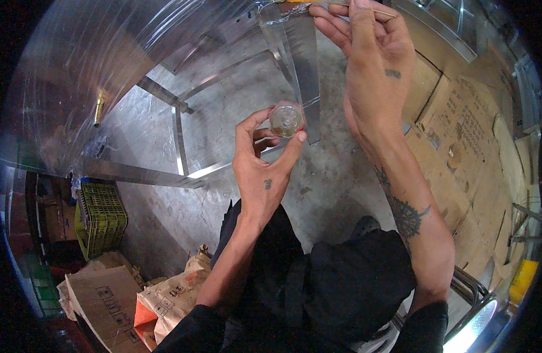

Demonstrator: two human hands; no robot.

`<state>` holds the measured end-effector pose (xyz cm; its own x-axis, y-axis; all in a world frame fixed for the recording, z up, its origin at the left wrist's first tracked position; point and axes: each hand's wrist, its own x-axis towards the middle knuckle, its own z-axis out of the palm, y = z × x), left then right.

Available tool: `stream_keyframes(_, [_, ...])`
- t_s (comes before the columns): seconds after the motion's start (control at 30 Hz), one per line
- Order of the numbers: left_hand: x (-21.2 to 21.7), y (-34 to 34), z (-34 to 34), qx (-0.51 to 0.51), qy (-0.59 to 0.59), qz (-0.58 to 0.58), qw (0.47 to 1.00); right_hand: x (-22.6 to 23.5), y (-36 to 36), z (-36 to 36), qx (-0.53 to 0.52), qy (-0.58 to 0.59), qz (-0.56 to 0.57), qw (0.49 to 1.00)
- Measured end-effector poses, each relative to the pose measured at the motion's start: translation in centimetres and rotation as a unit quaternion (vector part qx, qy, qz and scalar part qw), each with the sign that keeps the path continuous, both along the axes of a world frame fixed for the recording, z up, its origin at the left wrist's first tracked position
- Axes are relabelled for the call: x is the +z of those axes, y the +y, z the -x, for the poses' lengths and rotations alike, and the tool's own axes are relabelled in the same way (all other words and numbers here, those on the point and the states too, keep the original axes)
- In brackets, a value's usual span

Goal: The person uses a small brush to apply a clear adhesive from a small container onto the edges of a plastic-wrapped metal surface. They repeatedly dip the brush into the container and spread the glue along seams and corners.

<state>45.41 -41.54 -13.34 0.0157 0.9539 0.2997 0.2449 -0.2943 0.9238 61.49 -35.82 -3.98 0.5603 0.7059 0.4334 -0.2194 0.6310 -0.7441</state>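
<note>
In front of my lap, my left hand grips a small round clear container between thumb and fingers. Its round end faces up, and something pinkish-red shows at its edge. Higher up, near the top edge, my right hand has its fingers closed around a thin light-brown stick. A yellow-orange piece lies in line with the stick, partly cut off by the picture's edge. Clear plastic film hangs beside it and runs down toward the container. Whether the film touches the container I cannot tell.
A film-wrapped metal table stands at the left, with its metal frame below. A yellow-green crate, a cardboard box and a paper sack are at lower left. Flattened cardboard covers the floor at right.
</note>
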Motion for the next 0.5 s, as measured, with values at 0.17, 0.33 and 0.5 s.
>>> stream_keyframes(0.17, [0.12,0.01,-0.14,-0.002,0.002,0.006,1.0,0.21,0.23,-0.01,-0.009,-0.016,0.031,0.999])
stream_keyframes(0.33, [0.01,-0.05,-0.16,-0.004,-0.006,0.016,1.0,-0.13,0.3,0.07,-0.004,-0.011,0.005,1.0])
stream_keyframes(0.5, [0.02,-0.13,-0.29,-0.006,-0.012,0.015,1.0,-0.3,0.29,-0.06,0.002,-0.006,-0.001,1.0])
